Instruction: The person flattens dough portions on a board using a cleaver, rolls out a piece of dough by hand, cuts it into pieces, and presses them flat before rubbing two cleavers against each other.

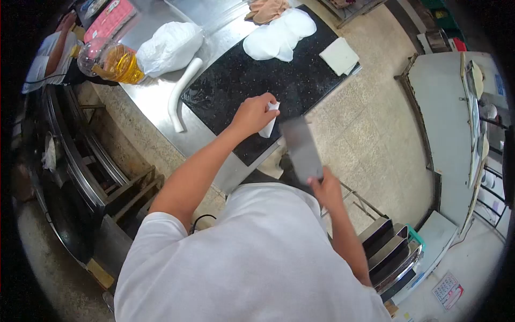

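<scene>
My left hand (252, 115) is closed on a short white piece of dough (268, 126) at the near edge of a black speckled slab (225, 80). My right hand (328, 189) grips the handle of a broad-bladed cleaver (301, 147), blurred by motion. The blade is off the slab's near right edge, apart from the dough. To the left, a long curved white dough roll (176, 102) lies partly on the metal table. Thin white dough rounds (279, 36) overlap at the slab's far end.
A white plastic bag (170, 47) and a clear bottle of yellow oil (119, 63) stand on the metal table. A folded white cloth (339, 56) lies at the slab's right corner, a brown cloth (266, 9) behind. Another person's arm (60, 44) shows at far left.
</scene>
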A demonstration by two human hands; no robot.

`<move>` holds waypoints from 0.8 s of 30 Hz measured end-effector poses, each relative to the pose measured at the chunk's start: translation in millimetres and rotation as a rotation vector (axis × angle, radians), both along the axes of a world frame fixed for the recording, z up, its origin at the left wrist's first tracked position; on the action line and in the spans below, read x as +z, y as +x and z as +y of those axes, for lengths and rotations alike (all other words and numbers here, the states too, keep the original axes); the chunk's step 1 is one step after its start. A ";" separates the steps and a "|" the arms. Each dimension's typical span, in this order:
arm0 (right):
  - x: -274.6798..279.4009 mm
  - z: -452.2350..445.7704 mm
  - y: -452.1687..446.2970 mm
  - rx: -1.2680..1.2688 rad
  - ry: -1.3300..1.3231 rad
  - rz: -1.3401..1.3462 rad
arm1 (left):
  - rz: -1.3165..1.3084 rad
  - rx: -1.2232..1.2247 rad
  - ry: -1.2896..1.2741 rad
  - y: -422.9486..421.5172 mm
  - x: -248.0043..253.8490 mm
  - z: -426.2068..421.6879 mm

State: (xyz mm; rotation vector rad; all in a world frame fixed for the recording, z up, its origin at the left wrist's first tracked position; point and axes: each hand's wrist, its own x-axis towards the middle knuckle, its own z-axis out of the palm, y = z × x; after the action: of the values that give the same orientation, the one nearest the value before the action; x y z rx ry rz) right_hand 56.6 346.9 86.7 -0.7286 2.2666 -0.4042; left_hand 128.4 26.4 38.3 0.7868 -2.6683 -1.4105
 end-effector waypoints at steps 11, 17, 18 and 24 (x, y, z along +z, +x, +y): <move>-33.7 -129.0 -64.4 0.427 -0.131 -0.166 | 0.215 0.319 0.059 12.2 30.6 36.8; -23.6 -70.9 -158.0 0.526 -0.105 -0.254 | 0.359 0.471 0.223 -97.1 52.2 10.4; -18.0 -60.8 -177.4 0.490 -0.057 -0.252 | 0.385 0.508 0.189 -124.3 46.1 -4.5; 16.3 -27.9 -243.7 0.210 -0.331 -0.218 | 0.188 0.664 0.043 -219.7 2.3 -87.0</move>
State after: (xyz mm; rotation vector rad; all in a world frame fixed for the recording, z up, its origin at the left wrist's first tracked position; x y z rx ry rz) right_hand -187.0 319.0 103.1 -1.0265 1.9175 -0.7296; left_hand -91.2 -60.6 40.6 1.3031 -1.9581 -1.2733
